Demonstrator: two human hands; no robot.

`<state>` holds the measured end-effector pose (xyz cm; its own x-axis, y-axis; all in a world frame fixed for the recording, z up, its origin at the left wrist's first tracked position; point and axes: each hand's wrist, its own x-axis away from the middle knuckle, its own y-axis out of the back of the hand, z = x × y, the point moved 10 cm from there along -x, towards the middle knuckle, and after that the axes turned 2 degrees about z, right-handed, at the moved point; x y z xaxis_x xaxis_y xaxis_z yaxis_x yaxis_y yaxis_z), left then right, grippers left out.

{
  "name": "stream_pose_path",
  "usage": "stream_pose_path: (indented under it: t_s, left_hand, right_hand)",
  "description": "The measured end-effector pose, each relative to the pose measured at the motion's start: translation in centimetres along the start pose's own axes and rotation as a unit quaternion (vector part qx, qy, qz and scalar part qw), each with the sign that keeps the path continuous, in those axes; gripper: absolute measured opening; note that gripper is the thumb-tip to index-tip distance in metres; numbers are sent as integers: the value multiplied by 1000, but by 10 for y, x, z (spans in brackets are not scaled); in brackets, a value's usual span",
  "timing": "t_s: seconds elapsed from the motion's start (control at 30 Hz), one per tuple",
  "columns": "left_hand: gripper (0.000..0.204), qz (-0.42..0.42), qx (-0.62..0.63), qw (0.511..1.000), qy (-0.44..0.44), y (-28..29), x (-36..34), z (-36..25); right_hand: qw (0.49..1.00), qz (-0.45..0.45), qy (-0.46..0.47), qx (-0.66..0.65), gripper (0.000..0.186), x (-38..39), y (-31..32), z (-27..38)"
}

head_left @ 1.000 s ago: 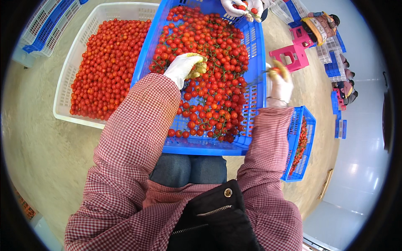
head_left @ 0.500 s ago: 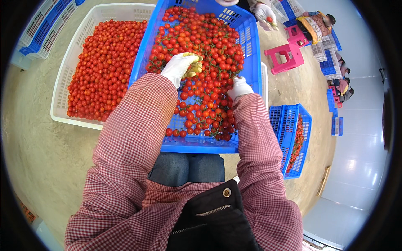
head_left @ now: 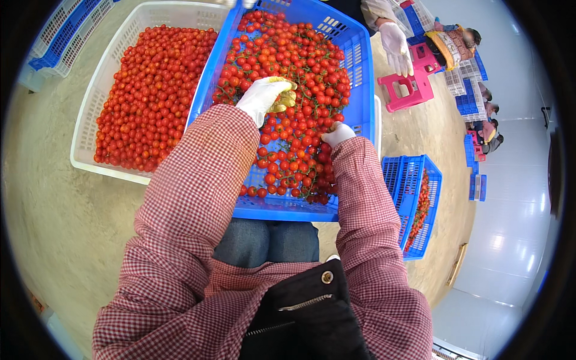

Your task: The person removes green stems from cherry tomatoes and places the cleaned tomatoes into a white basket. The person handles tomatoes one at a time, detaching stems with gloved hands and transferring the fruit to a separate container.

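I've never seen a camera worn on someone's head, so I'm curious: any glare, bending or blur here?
Head view: bright glare spots on the glossy pale wall at right; head view: the stacked blue and white plastic crates at upper left look bowed; head view: the round red tomatoes near the white-gloved left hand look fairly sharp.

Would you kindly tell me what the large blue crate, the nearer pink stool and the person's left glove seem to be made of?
Blue crate: probably moulded plastic with a slight sheen, given its slotted walls and even colour.
Pink stool: likely plastic too, smooth, with uniform colour and moulded openings.
Left glove: white, matte, perhaps thin rubber or fabric; it fits closely, but no weave shows.
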<state>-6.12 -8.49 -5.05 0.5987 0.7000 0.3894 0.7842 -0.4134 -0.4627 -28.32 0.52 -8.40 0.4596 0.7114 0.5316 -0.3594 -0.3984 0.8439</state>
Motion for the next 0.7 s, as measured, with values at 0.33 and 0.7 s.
stream_pose_path:
  t_s: [0.33,0.7]
  left_hand:
    - [19,-24,41,998,-29,9,-1,-10]
    - [21,-47,48,997,-47,16,0,-14]
  right_hand:
    - [812,-102,214,-534,35,0,33,24]
    - [998,6,44,36,55,2,-29,20]
